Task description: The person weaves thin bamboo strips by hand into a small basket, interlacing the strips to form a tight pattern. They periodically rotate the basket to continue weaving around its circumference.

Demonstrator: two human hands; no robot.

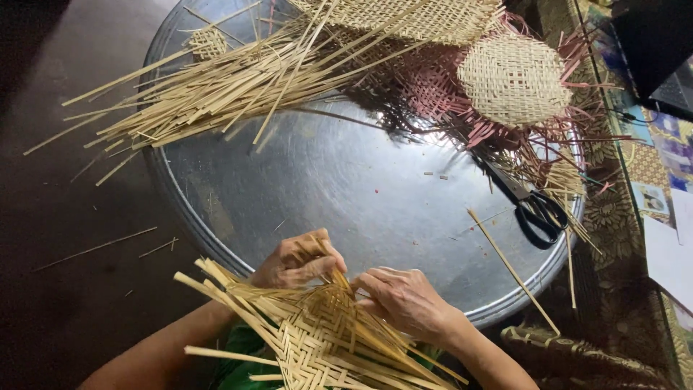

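A half-woven mat of pale bamboo strips (pixel 325 339) lies at the bottom centre, loose strip ends sticking out left and right. My left hand (pixel 299 260) pinches strips at its upper edge, fingers curled around them. My right hand (pixel 408 300) rests on the weave just to the right, fingertips pressing a strip near the left hand's fingers. Both hands meet at the top corner of the weave, over the near rim of a large round metal tray (pixel 346 180).
A bundle of loose bamboo strips (pixel 216 87) lies across the tray's far left. Finished woven pieces (pixel 512 76) and pink-strip weaving (pixel 433 87) sit at the far right. Black scissors (pixel 534 209) lie on the tray's right side. A single strip (pixel 512 271) leans over the rim.
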